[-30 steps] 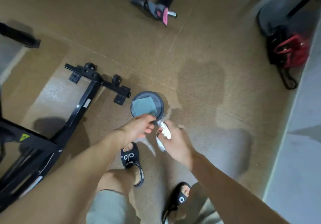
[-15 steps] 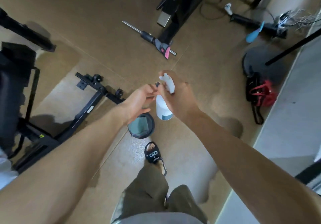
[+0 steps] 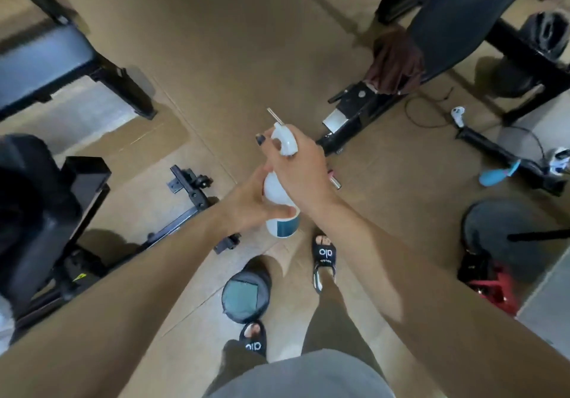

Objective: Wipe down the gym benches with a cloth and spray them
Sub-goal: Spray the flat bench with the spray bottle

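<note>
Both hands meet at centre frame on a white plastic spray bottle with a teal label band, held in the air above the brown floor. The right hand wraps the bottle's neck and white trigger head, grip closed around it, the dark nozzle pointing far-left. The left hand cups the bottle's body from the left, thumb pressed across the lower part just above the label; its grip is closed on the bottle as well.

Below the hands, on the floor between the person's feet, lies a dark round weight plate with a folded teal cloth resting flat on top of it. The cloth is in neither hand. Black slide sandals with white lettering are on both feet, one right of the plate, one near it.

A black padded gym bench stands at far left. A second black padded bench stands at far right, with a dark brown cloth draped over its near end. A black metal frame with small wheels lies on the floor left of the hands. A red and black bag sits at the right edge.
</note>
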Tool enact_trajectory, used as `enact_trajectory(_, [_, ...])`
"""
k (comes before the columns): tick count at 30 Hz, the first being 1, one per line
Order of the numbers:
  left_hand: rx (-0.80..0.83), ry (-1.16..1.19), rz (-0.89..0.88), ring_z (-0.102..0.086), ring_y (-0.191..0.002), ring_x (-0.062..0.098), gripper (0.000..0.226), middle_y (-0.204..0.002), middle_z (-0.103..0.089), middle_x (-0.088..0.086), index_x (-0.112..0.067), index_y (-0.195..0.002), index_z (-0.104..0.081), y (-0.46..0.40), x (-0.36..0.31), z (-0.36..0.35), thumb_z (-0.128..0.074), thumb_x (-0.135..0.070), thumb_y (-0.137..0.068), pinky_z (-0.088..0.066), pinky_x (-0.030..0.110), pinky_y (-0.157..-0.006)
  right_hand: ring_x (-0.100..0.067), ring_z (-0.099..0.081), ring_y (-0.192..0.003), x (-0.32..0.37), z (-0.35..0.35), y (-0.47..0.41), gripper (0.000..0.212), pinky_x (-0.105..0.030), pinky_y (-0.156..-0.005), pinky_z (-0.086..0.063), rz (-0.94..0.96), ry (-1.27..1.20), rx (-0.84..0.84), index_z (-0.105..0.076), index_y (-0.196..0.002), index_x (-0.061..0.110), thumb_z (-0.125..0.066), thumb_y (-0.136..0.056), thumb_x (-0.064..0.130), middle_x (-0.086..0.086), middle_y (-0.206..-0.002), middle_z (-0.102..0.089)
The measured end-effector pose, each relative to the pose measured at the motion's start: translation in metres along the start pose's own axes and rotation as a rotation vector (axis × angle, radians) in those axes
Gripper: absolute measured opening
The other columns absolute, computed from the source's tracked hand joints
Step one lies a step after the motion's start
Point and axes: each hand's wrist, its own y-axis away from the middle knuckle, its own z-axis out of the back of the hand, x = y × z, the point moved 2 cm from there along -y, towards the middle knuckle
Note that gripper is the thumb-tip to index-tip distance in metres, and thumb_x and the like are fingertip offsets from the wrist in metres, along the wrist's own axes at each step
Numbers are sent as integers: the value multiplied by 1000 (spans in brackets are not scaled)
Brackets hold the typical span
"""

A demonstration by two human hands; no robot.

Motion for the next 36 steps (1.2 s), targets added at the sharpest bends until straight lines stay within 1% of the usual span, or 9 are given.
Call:
enact_trajectory(3, [-77,16,1,-64,-119,8,75,-128,-67,-9,-24,-142,-47,-43,-27,17,-88,-14,-79,-55,29,-98,-16,-62,-75,8,10,-63,34,-41,-74,-55,30,1,153,-62,-88,22,-55,-81,54,2,-78,-65])
enact_trajectory(8, [-197,53,79,-66,-111,-2,74,-123,-69,-17,-29,-140,-48,-96,-65,49,-88,-23,-79,-55,21,-93,-11,-54,-79,25,12,-153,20,-32,-75,-48,54,40,368,-47,-83,41,-66,-76,36,10,-87,-53])
enact_trajectory(11, [-255,90,113,-65,-112,-2,78,-122,-68,-20,-34,-141,-47,-118,-79,77,-90,-25,-77,-53,20,-91,-9,-49,-81,42,-1,-198,23,-26,-73,-38,139,100,427,-47,-89,31,-66,-84,19,13,-87,-48])
enact_trajectory(14, [-319,125,136,-65,-114,1,80,-123,-68,-18,-35,-141,-48,-136,-82,110,-91,-24,-74,-52,23,-95,-8,-56,-83,55,-23,-232,14,-18,-67,-42,102,77,481,-55,-100,20,-61,-91,11,8,-93,-57])
enact_trajectory(18, [-343,132,167,-63,-106,-10,78,-115,-69,-25,-36,-139,-49,-155,-78,162,-91,-25,-74,-49,17,-93,-3,-58,-85,73,-66,-268,23,-4,-65,-41,77,29,546,-57,-117,24,-58,-97,12,6,-102,-60])
enact_trajectory(22, [-245,116,224,-64,-112,-4,72,-119,-69,-21,-42,-134,-49,-174,-58,243,-88,-32,-74,-49,30,-104,-18,-60,-92,87,-128,-314,22,-36,-83,-52,124,113,556,-53,-114,26,-58,-97,13,3,-104,-59])
enact_trajectory(25, [-330,114,303,-64,-114,6,64,-124,-65,-13,-36,-131,-52,-184,-29,325,-87,-33,-77,-51,37,-106,-23,-59,-89,100,-185,-357,18,-52,-84,-54,137,192,592,-50,-103,27,-56,-95,12,4,-95,-55])
enact_trajectory(31, [-631,113,426,-62,-114,16,47,-125,-63,-4,-21,-135,-52,-186,5,476,-71,-31,-93,-50,35,-97,-24,-58,-97,151,-285,-436,24,-50,-89,-55,181,258,653,-53,-121,18,-58,-99,10,6,-107,-52])
enact_trajectory(36, [-759,150,467,-63,-116,22,36,-124,-64,1,-24,-127,-53,-198,25,575,-69,-30,-95,-53,43,-101,-20,-54,-87,189,-369,-499,18,-41,-77,-52,271,302,712,-50,-109,18,-60,-97,10,5,-103,-49])
